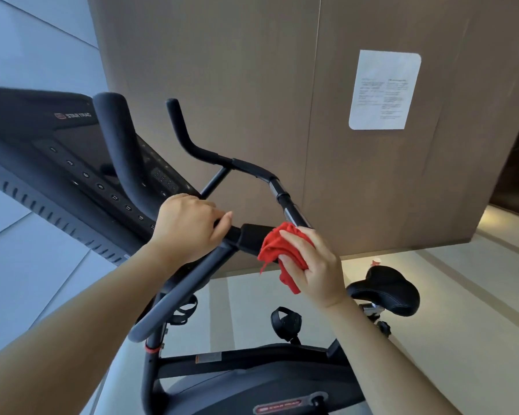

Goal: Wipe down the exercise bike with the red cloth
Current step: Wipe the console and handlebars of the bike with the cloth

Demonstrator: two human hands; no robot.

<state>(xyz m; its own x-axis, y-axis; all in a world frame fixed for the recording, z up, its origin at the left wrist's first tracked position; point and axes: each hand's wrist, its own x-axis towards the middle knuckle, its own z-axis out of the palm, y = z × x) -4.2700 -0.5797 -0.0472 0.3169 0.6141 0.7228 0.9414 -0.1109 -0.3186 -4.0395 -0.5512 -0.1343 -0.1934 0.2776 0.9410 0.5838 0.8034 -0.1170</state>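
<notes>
Two hands work at the exercise bike (252, 381); the left hand (189, 226) grips the handlebar (210, 155) just left of the centre block (250, 238), fingers curled round the tube; the right hand (315, 265) clutches the red cloth (277, 247), bunched into a wad, pressed against the block's right end. Step in hand, by judgement — wiping the handlebar assembly; the next move calls for sliding the wad from the block out along the right bar under even pressure. The wad's long axis runs downward from the block, loose tail hanging; the bike's long axis runs from the block rightward to the saddle (387, 290).
</notes>
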